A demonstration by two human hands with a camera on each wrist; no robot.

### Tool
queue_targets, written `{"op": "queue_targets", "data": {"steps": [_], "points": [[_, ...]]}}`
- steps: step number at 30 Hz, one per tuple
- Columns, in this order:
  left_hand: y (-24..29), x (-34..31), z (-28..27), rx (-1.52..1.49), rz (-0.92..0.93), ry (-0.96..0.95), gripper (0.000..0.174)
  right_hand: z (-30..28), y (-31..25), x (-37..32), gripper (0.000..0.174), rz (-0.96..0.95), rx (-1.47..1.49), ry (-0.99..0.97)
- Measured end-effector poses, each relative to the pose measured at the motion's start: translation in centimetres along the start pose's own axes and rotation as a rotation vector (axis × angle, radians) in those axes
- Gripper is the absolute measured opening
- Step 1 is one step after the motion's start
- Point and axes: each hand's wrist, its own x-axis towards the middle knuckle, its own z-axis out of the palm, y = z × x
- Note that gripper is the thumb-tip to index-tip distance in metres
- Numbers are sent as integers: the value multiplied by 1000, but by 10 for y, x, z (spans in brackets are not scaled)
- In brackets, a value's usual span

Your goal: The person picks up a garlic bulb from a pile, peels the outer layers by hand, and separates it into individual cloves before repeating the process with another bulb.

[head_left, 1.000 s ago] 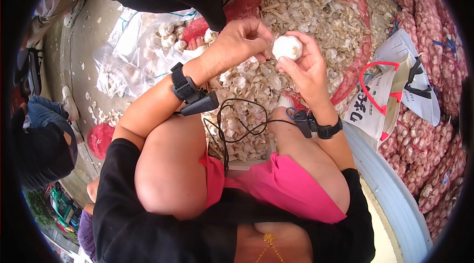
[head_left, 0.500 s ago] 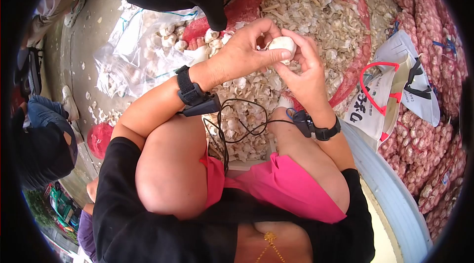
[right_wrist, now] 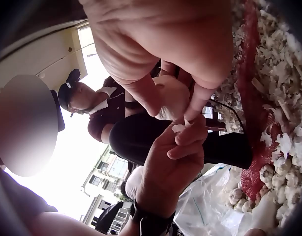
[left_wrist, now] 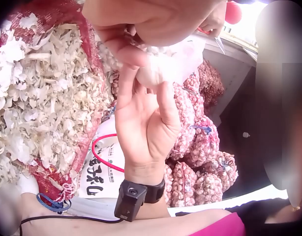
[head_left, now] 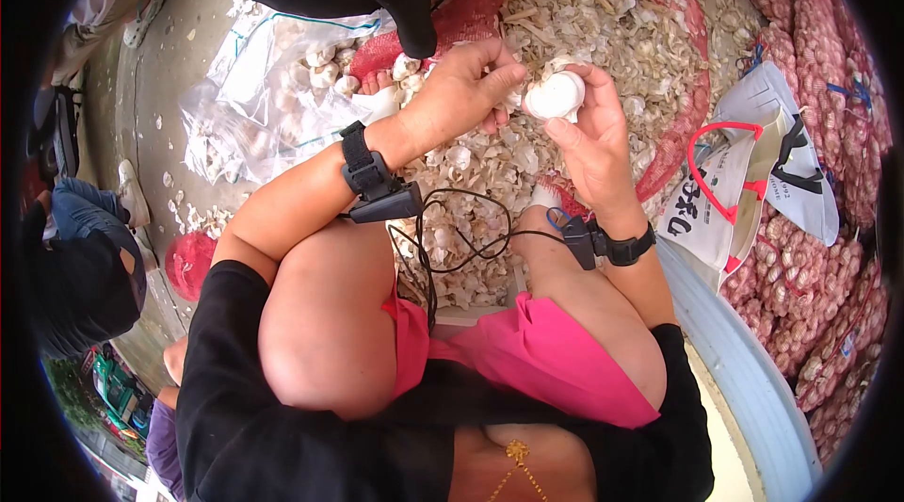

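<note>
My right hand holds a white garlic bulb between thumb and fingers, above the heap of skins. Loose papery skin stands off the bulb's upper edge. Just left of it, my left hand has thumb and fingertips pinched together. In the right wrist view a small pale flake of garlic skin shows at the left fingertips, close beside the bulb. The left wrist view has the left hand large at the top, overlapping part of the bulb.
Garlic skins heap up in a red mesh sack. Whole bulbs lie by a clear plastic bag at left. A white tote bag and netted garlic are at right. A black cable loops between the knees.
Half a second ago the left thumb and fingers were on the bulb. Since then the left hand has drawn off leftward, and the bulb has turned in the right hand.
</note>
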Motion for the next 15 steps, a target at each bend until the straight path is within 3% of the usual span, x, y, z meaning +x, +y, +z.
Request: {"op": "queue_targets", "data": {"steps": [2, 5, 6, 9, 12, 15], "points": [[-5, 4, 0, -41, 114, 110, 24, -1, 0, -1, 56, 67, 11, 37], [3, -1, 2, 220, 236, 67, 27, -1, 3, 0, 57, 50, -19, 24], [4, -1, 9, 137, 311, 79, 30, 0, 2, 0, 57, 51, -18, 22], [16, -7, 11, 79, 227, 32, 25, 1, -2, -1, 60, 110, -97, -27], [1, 2, 11, -123, 307, 64, 21, 1, 0, -1, 62, 56, -134, -40], [0, 2, 8, 48, 319, 97, 21, 5, 0, -1, 56, 48, -148, -30]]}}
